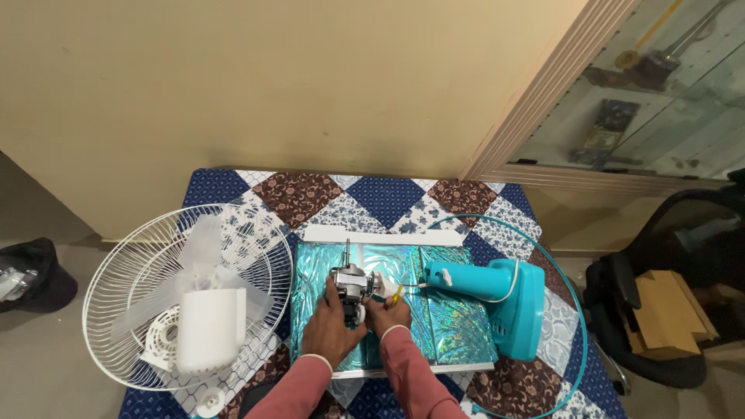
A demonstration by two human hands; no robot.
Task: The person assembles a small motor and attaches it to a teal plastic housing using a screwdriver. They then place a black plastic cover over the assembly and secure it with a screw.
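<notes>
Both hands meet over a small metal fan motor point(351, 284) that sits on a shiny teal mat point(458, 322) in the middle of the surface point(384, 198), which is covered with a patchwork cloth of blue, brown and white squares. The left hand point(332, 326) wraps around the lower left side of the motor, fingers curled against its body. The right hand point(390, 315) is closed on a tool with a yellow handle point(396, 296), its tip pointing toward the right side of the motor. A thin shaft point(346, 253) stands up from the top of the motor. Both arms wear pink sleeves point(411, 380).

Just to the right of the motor lies a teal plastic fan housing point(504, 299), with a white cable point(512, 279) looping over it and running back toward the motor. A thin teal ring point(576, 310) curves around this housing along the right part of the surface. A white strip point(380, 235) lies along the far edge of the mat.

On the left side, a white wire fan guard point(128, 310) overhangs the edge of the surface, holding a translucent fan blade point(202, 256) and a white plastic cover point(208, 330). A small white round cap point(208, 403) lies near the front edge. A black chair point(675, 310) stands to the right, with a piece of cardboard point(667, 306) on it
</notes>
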